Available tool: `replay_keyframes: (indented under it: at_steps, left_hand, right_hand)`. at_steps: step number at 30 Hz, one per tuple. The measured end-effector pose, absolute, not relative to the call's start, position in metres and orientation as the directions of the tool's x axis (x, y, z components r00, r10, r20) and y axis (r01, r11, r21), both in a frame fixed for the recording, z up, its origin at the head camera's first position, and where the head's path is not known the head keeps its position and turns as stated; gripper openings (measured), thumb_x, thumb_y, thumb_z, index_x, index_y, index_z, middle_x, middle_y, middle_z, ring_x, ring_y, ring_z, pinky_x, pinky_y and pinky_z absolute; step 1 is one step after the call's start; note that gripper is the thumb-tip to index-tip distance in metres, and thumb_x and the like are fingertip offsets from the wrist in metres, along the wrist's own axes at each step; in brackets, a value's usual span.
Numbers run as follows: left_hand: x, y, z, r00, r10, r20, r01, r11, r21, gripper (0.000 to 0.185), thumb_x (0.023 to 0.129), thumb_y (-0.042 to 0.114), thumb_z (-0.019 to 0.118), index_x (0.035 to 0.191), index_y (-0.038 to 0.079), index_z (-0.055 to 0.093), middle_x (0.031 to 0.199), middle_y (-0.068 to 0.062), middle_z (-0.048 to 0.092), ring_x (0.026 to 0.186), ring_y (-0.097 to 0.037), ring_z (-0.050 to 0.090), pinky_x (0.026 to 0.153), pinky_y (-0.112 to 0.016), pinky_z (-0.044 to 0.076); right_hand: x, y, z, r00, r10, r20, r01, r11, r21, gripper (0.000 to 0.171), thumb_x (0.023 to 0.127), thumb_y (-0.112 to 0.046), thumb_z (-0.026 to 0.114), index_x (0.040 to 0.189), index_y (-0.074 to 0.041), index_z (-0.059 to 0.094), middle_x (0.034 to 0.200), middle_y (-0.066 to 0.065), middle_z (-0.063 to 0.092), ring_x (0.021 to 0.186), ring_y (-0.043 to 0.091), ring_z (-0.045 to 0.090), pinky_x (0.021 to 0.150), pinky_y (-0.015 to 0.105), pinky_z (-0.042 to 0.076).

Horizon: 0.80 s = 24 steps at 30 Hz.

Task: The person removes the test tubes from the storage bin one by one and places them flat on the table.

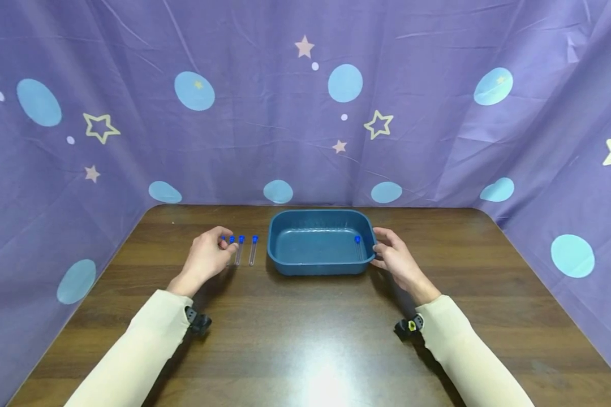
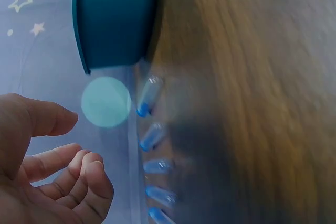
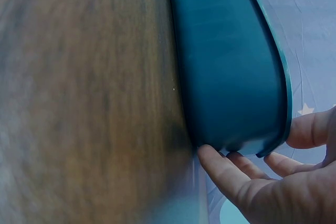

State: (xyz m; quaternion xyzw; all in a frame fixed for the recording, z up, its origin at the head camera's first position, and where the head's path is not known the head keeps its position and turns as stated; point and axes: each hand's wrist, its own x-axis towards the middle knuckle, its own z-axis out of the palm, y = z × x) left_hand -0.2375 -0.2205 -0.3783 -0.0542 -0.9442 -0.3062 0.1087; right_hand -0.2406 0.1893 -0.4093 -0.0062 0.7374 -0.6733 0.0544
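Observation:
A dark teal bin (image 1: 295, 269) stands on the table. Inside its right end lies a small clear tube with a blue cap (image 1: 357, 240). To the bin's left, several similar capped tubes (image 1: 254, 249) lie in a row, also seen as blurred tubes (image 2: 153, 137) in the left wrist view. My left hand (image 1: 210, 254) is over the left end of this row, thumb and forefinger apart, nothing between them. Some tubes are partly hidden by it. My right hand (image 1: 397, 259) touches the bin's right end; in the right wrist view its fairly straight fingers (image 3: 223, 169) rest against the wall.
The brown wooden table (image 1: 285, 333) reaches back to a purple curtain (image 1: 265, 113) with stars and blue dots, which also hangs on both sides. Each wrist carries a black strapped device, a left one (image 1: 198, 322) and a right one (image 1: 408, 327).

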Motion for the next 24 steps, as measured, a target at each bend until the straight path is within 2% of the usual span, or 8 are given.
replay_keyframes:
  at_steps: [11,24]
  left_hand:
    - [-0.233,-0.193,-0.369,-0.937,0.117,0.330,0.287,0.795,0.534,0.028,0.084,0.016,0.067,0.108,0.002,0.065,0.079,-0.005,0.060,0.075,-0.023,0.055,0.070,-0.041,0.043]
    - [-0.231,-0.162,-0.358,-0.919,0.192,0.345,0.360,0.767,0.532,0.029,0.084,0.015,0.069,0.109,0.001,0.065,0.079,-0.005,0.058,0.076,-0.023,0.053,0.073,-0.039,0.044]
  right_hand:
    - [-0.239,0.189,-0.410,-0.993,-0.093,-0.073,0.064,0.102,-0.993,0.050,0.096,-0.002,0.038,0.145,-0.002,0.028,0.138,0.028,0.034,0.123,0.042,0.044,0.095,0.050,0.044]
    - [-0.240,0.189,-0.409,-0.993,-0.091,-0.073,0.064,0.099,-0.993,0.051,0.095,-0.002,0.038,0.145,-0.002,0.029,0.137,0.029,0.035,0.122,0.042,0.045,0.095,0.050,0.044]
